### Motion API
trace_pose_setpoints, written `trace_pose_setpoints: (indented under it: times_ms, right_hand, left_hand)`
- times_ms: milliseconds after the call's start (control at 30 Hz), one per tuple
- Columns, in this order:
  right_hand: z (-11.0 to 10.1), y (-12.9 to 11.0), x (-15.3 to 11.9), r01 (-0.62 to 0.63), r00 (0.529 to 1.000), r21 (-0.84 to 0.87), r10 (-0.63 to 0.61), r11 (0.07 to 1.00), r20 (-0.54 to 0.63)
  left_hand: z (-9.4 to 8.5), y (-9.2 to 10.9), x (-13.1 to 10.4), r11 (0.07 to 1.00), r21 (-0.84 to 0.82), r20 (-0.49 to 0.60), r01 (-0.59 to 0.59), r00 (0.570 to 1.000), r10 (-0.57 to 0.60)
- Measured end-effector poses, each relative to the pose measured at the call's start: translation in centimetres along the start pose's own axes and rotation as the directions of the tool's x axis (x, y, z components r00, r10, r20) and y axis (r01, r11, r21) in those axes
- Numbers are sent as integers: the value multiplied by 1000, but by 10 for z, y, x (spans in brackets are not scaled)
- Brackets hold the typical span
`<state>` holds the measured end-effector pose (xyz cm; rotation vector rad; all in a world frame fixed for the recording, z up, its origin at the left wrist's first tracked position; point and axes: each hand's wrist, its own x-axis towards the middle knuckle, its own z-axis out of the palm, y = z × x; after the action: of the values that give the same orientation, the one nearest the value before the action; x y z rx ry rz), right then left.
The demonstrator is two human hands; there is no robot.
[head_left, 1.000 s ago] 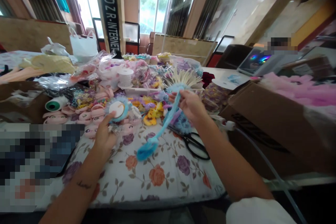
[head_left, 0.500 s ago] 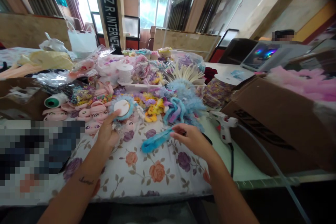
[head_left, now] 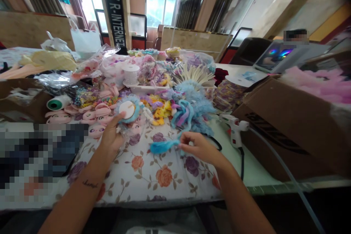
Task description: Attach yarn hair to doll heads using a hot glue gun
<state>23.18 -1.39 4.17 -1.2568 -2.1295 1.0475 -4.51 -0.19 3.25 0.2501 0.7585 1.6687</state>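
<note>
Far left on the worktop (head_left: 175,186), a green-ended spool (head_left: 58,103) lies beside rows of pink doll faces (head_left: 82,117). Now the left hand (head_left: 111,137): fingers curled, thumb pressed up against a round white disc ringed in blue fluff (head_left: 128,109), held just above the faces and the floral cloth. Moving across, a blue fuzzy strip (head_left: 162,146) lies low over the cloth, its bunched end toward the left hand. The right hand (head_left: 199,148) pinches the strip's other end between thumb and fingertips. It looks feather-light, soft and floppy, likely to sag wherever it isn't supported, so a pinch near the end, as here, seems the sensible hold; the disc looks stiffer, best gripped at its rim. Behind sits a heap of blue and purple fluff (head_left: 193,111). Further right, a white glue gun (head_left: 234,126) lies on the worktop, next to a cardboard box (head_left: 296,124).
</note>
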Motion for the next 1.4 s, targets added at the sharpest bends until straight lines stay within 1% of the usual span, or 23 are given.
trace_pose_setpoints:
  times_ms: [67, 100, 167, 200, 233, 300, 367, 433, 500, 533, 600, 667, 733, 833, 867, 900, 1000, 1033, 1133, 1233, 1300, 1367, 1400]
  right_hand:
    - [-7, -3, -1, -40, 998, 258, 51, 965, -37]
    - [-11, -4, -1, -59, 993, 415, 96, 908, -68]
    - [-20, -4, 2, -58, 967, 696, 214, 716, -141]
    - [-25, -4, 4, -33, 947, 779, 270, 627, -177]
    - [-30, -5, 6, -2, 927, 811, 306, 585, -218]
    - [-40, -10, 10, 27, 911, 786, 309, 617, -274]
    - [-47, -17, 14, -3, 925, 693, 265, 721, -272]
    - [-49, -23, 18, -16, 935, 609, 228, 793, -273]
    - [-46, -26, 23, 10, 932, 581, 203, 814, -300]
    - [-42, -25, 26, 16, 935, 579, 193, 815, -298]
    - [-31, -22, 30, -11, 955, 580, 181, 814, -236]
    - [-18, -18, 32, -67, 973, 592, 183, 803, -138]
    - [-5, -15, 31, -112, 981, 630, 185, 768, -52]
    - [8, -15, 29, -127, 987, 707, 156, 695, 23]
    - [11, -15, 28, -118, 990, 729, 137, 674, 34]
    - [14, -16, 27, -108, 992, 745, 117, 658, 41]
    - [22, -17, 27, -93, 996, 755, 61, 649, 70]
    - [24, -16, 27, -93, 995, 749, 48, 656, 82]
    - [29, -12, 29, -64, 997, 697, 68, 714, 23]
    - [28, -2, 33, 9, 972, 526, 116, 850, -205]
    - [24, 5, 34, 47, 945, 285, 50, 957, -323]
    - [20, 11, 35, 64, 952, 6, -59, 998, -301]
    - [18, 13, 34, 68, 963, -107, -93, 992, -251]
  left_hand:
    - [2, 1, -2, 1000, -10, -9, 5, 1000, -5]
    - [3, 2, -2, 1000, -14, -14, 7, 1000, -7]
    - [5, 2, -2, 1000, -21, -23, 12, 1000, -12]
    - [6, 1, -2, 1000, -26, -24, 15, 1000, -15]
    - [5, 0, -1, 999, -29, -24, 17, 1000, -18]
    - [3, -1, -1, 1000, -16, -19, 15, 1000, -15]
    - [0, -2, -3, 999, 42, -1, 28, 1000, -28]
    - [-4, 1, -10, 986, 143, 58, 80, 994, -89]
    - [-5, 5, -19, 953, 253, 163, 165, 964, -210]
    - [-4, 8, -23, 931, 304, 221, 202, 935, -276]
    - [1, 13, -31, 851, 469, 377, 236, 817, -435]
    - [6, 15, -35, 776, 618, 494, 126, 706, -508]
    - [9, 14, -36, 733, 680, 561, -36, 669, -487]
    - [5, 11, -30, 709, 685, 591, -166, 696, -408]
    - [2, 10, -27, 689, 694, 608, -207, 681, -408]
    - [-1, 10, -24, 650, 712, 634, -264, 640, -434]
    - [-8, 9, -13, 456, 737, 668, -499, 432, -606]
    - [-9, 10, -11, 408, 725, 659, -555, 386, -646]
    - [-11, 14, -7, 344, 694, 647, -632, 338, -683]
    - [-15, 24, -4, 345, 646, 671, -681, 291, -682]
    - [-20, 33, -1, 380, 585, 706, -717, 219, -674]
    - [-26, 42, 3, 407, 538, 731, -738, 168, -662]
    - [-29, 45, 5, 411, 530, 736, -742, 162, -657]
